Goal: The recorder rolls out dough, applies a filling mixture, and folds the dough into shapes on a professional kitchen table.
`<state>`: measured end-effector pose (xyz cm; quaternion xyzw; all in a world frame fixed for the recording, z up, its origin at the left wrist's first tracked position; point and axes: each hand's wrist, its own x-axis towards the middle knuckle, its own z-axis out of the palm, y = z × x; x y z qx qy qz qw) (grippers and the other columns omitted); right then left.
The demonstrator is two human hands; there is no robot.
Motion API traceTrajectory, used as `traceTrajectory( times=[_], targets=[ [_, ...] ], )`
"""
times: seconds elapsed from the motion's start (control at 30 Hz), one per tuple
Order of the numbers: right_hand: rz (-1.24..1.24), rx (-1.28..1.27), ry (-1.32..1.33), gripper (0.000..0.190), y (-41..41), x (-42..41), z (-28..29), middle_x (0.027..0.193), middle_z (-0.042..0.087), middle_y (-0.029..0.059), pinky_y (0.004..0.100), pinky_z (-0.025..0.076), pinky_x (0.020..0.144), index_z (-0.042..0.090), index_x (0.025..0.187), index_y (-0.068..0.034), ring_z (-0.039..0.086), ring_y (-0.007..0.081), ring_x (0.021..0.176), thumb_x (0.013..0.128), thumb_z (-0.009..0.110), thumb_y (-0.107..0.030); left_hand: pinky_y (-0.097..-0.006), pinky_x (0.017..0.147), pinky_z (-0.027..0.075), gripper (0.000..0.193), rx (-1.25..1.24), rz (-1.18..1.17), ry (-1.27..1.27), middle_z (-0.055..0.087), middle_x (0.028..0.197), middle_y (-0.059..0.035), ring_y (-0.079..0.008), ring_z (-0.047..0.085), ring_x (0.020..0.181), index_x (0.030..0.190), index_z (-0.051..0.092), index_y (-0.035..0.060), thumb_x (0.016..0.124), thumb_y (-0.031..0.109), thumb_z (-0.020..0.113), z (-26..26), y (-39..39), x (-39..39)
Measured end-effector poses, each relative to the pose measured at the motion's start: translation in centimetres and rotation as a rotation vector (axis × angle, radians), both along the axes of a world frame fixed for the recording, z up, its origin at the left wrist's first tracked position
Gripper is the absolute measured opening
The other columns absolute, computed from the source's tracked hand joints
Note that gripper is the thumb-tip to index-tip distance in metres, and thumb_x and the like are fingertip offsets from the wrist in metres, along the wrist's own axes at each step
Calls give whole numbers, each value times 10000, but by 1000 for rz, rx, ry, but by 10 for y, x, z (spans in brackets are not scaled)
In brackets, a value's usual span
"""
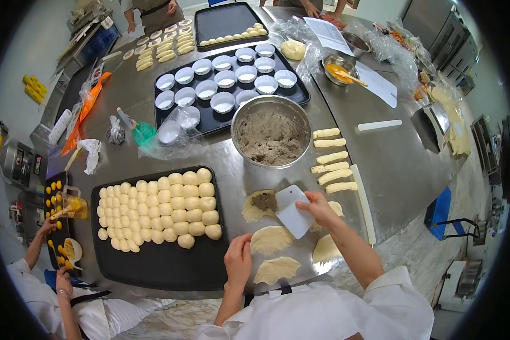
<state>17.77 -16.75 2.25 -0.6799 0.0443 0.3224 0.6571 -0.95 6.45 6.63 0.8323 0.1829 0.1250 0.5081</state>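
Note:
My right hand (318, 208) grips a white plastic dough scraper (295, 212) by its right side. Its far-left edge meets a grey-brown filling (264, 201) heaped on a flattened piece of dough (251, 212). Fingers curled, my left hand (239, 257) rests by the left edge of another flat dough piece (272, 240); whether it pinches that edge I cannot tell. Nearer me lies one more dough piece (277, 270). Two others, including a dough piece (325, 250), are partly covered by my right arm. Beyond the scraper stands a steel bowl (308, 144) of the same filling.
Left of my hands, a black tray (161, 272) carries rows of dough balls (165, 208). Another tray (151, 124) behind holds paper cups (222, 103). Dough strips (332, 157) and a white rolling pin (362, 204) lie right. A co-worker's hands (63, 280) are at far left.

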Motion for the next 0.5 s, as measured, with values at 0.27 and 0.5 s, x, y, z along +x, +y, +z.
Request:
traceTrajectory(
  times=[0.27, 0.5],
  targets=[
    [10, -75, -94, 278, 0, -1, -4, 989, 715, 70, 317, 528, 783, 686, 1120, 40, 658, 151, 868, 875, 712, -88, -369, 812, 541, 204, -19, 12, 23, 697, 1029, -148, -297, 689, 923, 1102, 681, 19, 938, 19, 560, 0, -2, -8],
    [-50, -165, -36, 321, -46, 0, 14, 987, 711, 84, 321, 525, 789, 677, 1142, 47, 661, 166, 886, 868, 740, -110, -382, 829, 542, 221, 108, 4, 38, 707, 1043, -144, -310, 687, 938, 1134, 692, 26, 948, 44, 573, 6, 15, -28]
  ],
)
